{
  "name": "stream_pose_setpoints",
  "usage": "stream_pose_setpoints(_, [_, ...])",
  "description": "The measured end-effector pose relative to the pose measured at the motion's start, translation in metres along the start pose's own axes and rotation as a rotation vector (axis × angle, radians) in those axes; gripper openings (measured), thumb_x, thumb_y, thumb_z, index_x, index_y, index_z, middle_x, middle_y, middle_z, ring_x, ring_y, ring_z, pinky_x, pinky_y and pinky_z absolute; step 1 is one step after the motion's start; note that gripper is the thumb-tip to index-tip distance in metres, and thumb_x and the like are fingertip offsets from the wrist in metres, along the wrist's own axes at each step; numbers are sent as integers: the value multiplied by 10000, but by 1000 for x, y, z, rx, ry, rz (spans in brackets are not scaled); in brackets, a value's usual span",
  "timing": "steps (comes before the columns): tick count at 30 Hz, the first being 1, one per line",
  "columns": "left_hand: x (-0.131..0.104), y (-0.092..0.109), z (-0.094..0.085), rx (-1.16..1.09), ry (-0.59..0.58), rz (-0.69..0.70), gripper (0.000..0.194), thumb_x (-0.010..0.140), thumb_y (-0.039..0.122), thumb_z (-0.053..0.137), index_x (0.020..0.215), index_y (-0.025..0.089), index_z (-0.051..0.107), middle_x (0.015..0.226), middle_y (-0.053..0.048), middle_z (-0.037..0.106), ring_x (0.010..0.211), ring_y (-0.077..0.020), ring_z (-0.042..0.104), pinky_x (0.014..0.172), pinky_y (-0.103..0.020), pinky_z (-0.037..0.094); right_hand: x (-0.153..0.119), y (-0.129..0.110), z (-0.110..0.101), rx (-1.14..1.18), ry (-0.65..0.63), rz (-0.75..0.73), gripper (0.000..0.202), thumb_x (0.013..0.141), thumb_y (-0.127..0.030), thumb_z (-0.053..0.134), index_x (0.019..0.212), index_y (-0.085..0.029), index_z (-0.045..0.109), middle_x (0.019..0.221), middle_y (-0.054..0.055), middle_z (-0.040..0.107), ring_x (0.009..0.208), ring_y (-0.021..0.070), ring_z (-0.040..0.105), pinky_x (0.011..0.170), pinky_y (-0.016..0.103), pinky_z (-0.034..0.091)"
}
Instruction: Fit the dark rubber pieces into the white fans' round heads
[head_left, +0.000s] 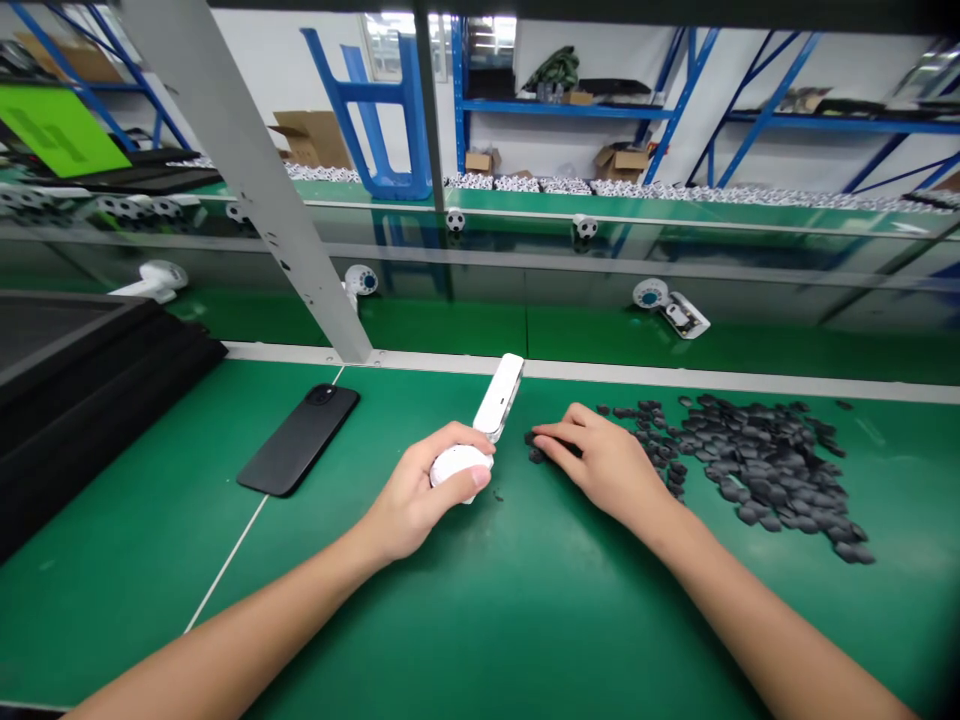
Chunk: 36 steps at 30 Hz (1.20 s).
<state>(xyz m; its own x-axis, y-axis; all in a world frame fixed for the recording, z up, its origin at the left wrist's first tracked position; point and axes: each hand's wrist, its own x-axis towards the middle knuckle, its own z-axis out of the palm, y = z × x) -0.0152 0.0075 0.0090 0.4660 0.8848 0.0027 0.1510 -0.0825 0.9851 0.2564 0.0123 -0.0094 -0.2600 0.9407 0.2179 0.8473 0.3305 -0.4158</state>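
Note:
My left hand (420, 490) is wrapped around the round end of a white plastic device (500, 395), whose flat rectangular arm points up and away. The fingers hide part of the round end. To the right, my right hand (604, 460) reaches down to the table with its fingertips pinched together at a few small black discs (535, 455). How many of them it grips is hidden. Beyond this hand spreads a loose pile of similar black discs (772, 450), with a smaller scatter next to it.
A black phone (298, 440) lies on the green table (480, 620), left of my hands. Black trays (90, 400) are stacked at far left. A grey post (262, 190) rises from the table's back rail. Behind it, a green conveyor (480, 325) carries white devices (671, 305).

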Motion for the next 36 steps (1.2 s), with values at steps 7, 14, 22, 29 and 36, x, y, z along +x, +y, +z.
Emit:
stream_pose_setpoints(7, [3,-13,11,-23,116,105,921,908,396,749,1625,342,174,1251,-83,598,851,-178,574,763,-300,480,18,-23,9,-117,19,80,131,969,-323,707,935,-223,785,932,44,688,852,228,680,630,316,470])
stream_pose_setpoints(14, [8,-18,10,50,162,64,549,920,391,745,1377,234,484,1155,-65,625,1013,-222,602,859,-311,474,8,-33,3,728,-26,142,159,981,-338,693,1005,-213,788,880,32,791,810,206,758,770,328,597])
stream_pose_setpoints(22, [3,-14,15,31,8,100,548,939,311,722,1406,264,438,1190,-59,623,1000,-208,623,883,-330,496,1,-51,4,1251,-228,332,287,865,-428,830,875,-158,731,806,60,788,720,155,750,689,236,613])
stream_pose_setpoints(29, [4,-16,16,148,1,121,579,904,209,720,1411,289,451,1276,-65,592,1097,-235,607,948,-365,494,-2,-49,11,1107,-173,301,286,827,-423,861,869,-166,744,770,28,741,685,150,687,654,249,568])
stream_pose_setpoints(36, [3,-14,16,217,-27,140,529,913,225,684,1392,273,464,1268,-88,577,1097,-251,607,937,-390,512,-9,-50,24,1045,-161,304,304,835,-441,845,963,-176,767,840,45,754,733,191,689,672,301,570])
